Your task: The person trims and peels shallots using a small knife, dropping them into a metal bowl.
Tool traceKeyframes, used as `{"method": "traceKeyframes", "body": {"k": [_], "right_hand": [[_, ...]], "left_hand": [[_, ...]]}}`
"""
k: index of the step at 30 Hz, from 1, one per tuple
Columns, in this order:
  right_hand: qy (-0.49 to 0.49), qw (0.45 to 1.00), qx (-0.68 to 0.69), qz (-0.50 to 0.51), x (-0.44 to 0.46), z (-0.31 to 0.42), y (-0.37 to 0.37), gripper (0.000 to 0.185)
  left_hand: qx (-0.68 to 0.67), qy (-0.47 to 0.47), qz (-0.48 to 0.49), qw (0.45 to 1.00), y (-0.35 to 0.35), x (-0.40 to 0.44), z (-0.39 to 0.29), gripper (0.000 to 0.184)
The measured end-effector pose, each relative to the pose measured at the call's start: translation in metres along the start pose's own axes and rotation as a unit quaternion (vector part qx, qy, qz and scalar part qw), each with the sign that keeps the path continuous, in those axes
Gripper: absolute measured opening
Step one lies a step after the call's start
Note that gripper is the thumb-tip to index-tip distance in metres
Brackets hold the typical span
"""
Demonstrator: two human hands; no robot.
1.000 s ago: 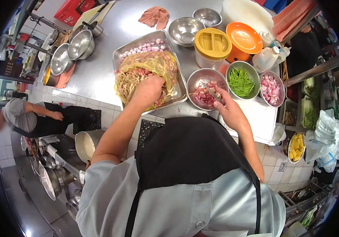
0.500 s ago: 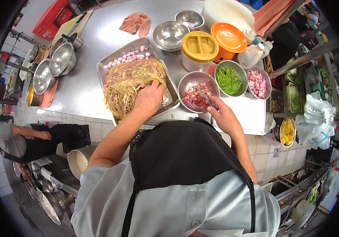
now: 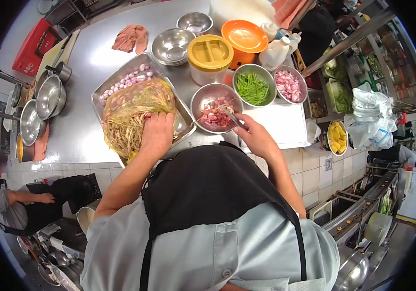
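Observation:
My left hand point(image 3: 158, 133) is at the mouth of a yellow see-through bag point(image 3: 142, 94) of shallots with long dry stems point(image 3: 126, 125). Its fingers curl down among the stems, so the tips are hidden. The bag lies in a metal tray point(image 3: 184, 127), with peeled shallots point(image 3: 129, 81) behind it. Held in my right hand point(image 3: 254, 137) is a small knife point(image 3: 231, 116), its blade angled over a steel bowl point(image 3: 197, 103). Reddish skins and trimmings point(image 3: 216, 110) lie inside that bowl.
Right of the bowl are bowls of cut green pieces point(image 3: 251, 88) and pink sliced shallots point(image 3: 288, 86). Behind stand a yellow-lidded tub point(image 3: 210, 53), an orange lid point(image 3: 245, 36) and empty steel bowls point(image 3: 173, 46). A person point(image 3: 33, 206) is at the left.
The view has turned, so the table's things sit further left. My left fingers have moved from the bag's edge in among the stems. The knife stays over the bowl.

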State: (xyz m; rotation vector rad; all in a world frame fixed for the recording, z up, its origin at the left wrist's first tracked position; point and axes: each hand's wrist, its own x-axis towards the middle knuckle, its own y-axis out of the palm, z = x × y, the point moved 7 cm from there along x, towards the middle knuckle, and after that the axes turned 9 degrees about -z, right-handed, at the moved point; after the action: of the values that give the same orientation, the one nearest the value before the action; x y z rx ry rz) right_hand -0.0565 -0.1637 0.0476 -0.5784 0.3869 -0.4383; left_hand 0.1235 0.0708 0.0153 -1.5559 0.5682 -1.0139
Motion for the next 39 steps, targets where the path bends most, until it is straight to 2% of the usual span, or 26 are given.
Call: {"method": "traceKeyframes", "body": {"k": [6,9,10,13,20,22,25,28,31,34,35,37,39], "right_hand": [[-0.006,1.0,-0.003,0.01,0.005,0.003,-0.002,0.051],[-0.038,0.999,-0.011,0.011,0.01,0.002,0.0,0.05],[-0.039,0.999,-0.011,0.01,0.008,0.007,-0.001,0.047],[-0.048,0.999,-0.004,0.013,0.015,-0.006,0.007,0.048],[-0.064,0.998,-0.001,0.029,0.023,0.001,0.009,0.052],[-0.06,0.998,-0.006,0.035,0.024,0.005,0.009,0.052],[-0.074,0.997,0.009,0.032,0.027,0.002,0.011,0.052],[-0.074,0.997,0.004,0.036,0.026,0.006,0.01,0.052],[-0.066,0.997,0.017,0.041,0.027,0.003,0.01,0.052],[-0.105,0.994,0.026,0.018,0.027,0.002,0.009,0.05],[-0.08,0.996,0.022,0.022,0.027,0.001,0.007,0.05],[-0.032,0.999,0.015,0.041,0.021,0.009,0.003,0.05],[-0.042,0.998,0.022,0.043,0.019,0.013,0.006,0.049]], "left_hand": [[-0.062,-0.004,0.007,0.998,-0.008,0.009,-0.002,0.025],[-0.104,-0.076,0.015,0.992,-0.014,0.008,0.005,0.029],[-0.154,-0.113,0.04,0.981,-0.021,0.006,0.008,0.027],[-0.233,-0.13,0.003,0.964,-0.037,0.003,0.015,0.023],[-0.244,-0.159,-0.052,0.955,-0.08,0.009,0.029,0.023],[-0.235,-0.156,-0.062,0.957,-0.107,0.018,0.032,0.022],[-0.261,-0.125,-0.143,0.946,-0.17,0.029,0.032,0.018],[-0.327,-0.238,-0.15,0.902,-0.222,0.034,0.042,0.016],[-0.389,-0.23,-0.172,0.876,-0.227,0.037,0.057,0.015],[-0.305,-0.186,-0.201,0.912,-0.249,0.044,0.06,0.015],[-0.278,-0.172,-0.219,0.919,-0.265,0.044,0.06,0.015],[-0.367,-0.234,-0.337,0.835,-0.313,0.032,0.068,0.017],[-0.448,-0.169,-0.343,0.808,-0.345,0.036,0.064,0.021]]}}
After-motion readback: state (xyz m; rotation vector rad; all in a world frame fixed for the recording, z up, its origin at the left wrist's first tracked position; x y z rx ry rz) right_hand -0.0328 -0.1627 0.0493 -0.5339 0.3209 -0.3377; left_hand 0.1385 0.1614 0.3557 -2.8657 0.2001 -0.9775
